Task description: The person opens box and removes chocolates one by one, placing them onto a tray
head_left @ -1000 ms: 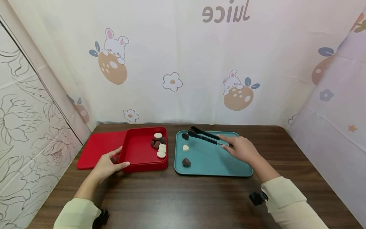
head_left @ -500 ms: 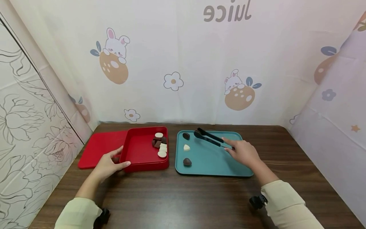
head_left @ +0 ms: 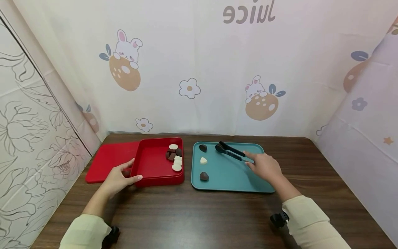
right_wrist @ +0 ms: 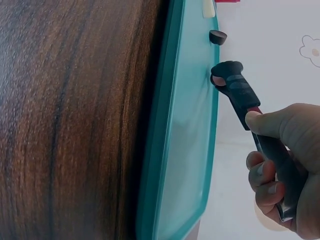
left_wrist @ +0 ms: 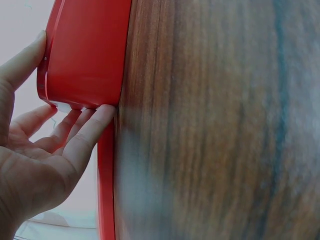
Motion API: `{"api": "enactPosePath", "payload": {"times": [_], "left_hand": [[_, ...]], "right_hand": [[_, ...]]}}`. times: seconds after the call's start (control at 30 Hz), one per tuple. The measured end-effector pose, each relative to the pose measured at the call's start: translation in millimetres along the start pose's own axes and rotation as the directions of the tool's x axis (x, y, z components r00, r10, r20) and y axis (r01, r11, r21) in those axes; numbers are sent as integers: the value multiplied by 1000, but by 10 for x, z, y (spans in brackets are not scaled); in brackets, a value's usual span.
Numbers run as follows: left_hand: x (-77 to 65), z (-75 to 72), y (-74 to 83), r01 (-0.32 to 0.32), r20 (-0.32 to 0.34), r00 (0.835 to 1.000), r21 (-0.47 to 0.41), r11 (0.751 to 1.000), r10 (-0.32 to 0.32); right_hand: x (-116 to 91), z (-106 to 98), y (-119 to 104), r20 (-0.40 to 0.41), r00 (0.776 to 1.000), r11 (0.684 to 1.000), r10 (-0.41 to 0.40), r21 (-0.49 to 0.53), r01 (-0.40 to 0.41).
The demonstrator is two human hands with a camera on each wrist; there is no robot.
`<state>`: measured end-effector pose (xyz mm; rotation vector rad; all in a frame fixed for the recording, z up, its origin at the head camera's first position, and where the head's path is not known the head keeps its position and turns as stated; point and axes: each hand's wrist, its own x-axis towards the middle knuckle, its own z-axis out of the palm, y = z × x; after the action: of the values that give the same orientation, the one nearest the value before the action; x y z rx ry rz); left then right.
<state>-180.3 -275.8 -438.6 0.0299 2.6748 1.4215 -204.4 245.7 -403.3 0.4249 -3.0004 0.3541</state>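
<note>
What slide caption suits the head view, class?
Left grip on square red box; right grip on black-and-silver tongs over rectangular teal tray.

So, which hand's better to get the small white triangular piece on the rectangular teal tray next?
Probably the right hand: it holds long black tongs above the tray, near that white piece. The left hand grips the square red box.

I see black-and-metal tongs [right_wrist: 275, 157], prongs parted, reaching beyond right fingers [right_wrist: 262, 174]; open-topped glossy red rectangular box [head_left: 158, 181], level, against left fingers [left_wrist: 85, 134].
</note>
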Motion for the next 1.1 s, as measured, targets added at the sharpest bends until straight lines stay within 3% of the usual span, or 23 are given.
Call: {"api": "enactPosePath", "payload": {"times": [0.6,1.1], "left_hand": [[1,-4,15,6,6,1000,2,1000,-6],[3,-1,0,6,0,1000,3,1000,-6]], "right_hand": [[-2,-44,5,71,996,997,56,52,-59],[13,-69,11,21,997,993,72,92,-74]]}}
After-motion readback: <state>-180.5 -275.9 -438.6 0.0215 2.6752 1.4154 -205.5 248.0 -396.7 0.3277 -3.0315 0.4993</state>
